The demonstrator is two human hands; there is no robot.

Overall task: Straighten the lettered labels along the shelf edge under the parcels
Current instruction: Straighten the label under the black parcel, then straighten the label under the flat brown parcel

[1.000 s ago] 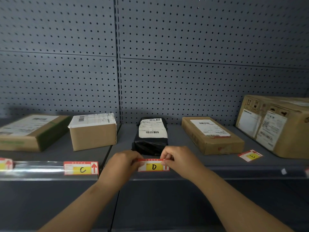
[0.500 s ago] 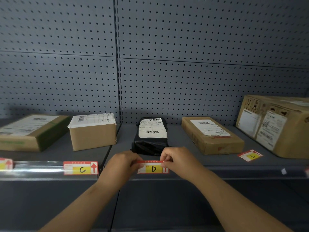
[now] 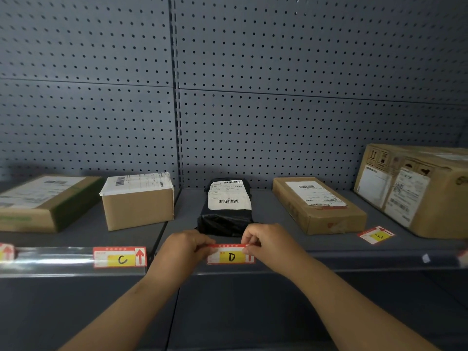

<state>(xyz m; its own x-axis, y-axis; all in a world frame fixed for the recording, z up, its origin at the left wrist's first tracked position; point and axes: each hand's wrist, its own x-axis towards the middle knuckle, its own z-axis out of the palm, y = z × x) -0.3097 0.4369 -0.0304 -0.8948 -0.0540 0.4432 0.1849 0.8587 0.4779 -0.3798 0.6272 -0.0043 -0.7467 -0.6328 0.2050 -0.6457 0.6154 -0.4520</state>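
Note:
The red and yellow D label sits level in the shelf edge strip below the black parcel. My left hand pinches its left end and my right hand pinches its right end, each covering a corner. The C label sits straight in the clear strip under the small brown box. A loose E label lies tilted on the shelf surface, between the flat box and the large box. Another label shows partly at the far left.
A flat green-edged box lies at the left. The grey pegboard back wall rises behind all the parcels. The clear label strip runs along the left shelf edge. A bit of label peeks in at the right frame edge.
The D label has moved slightly down into the edge strip between my fingers. My hands stay at its two ends.

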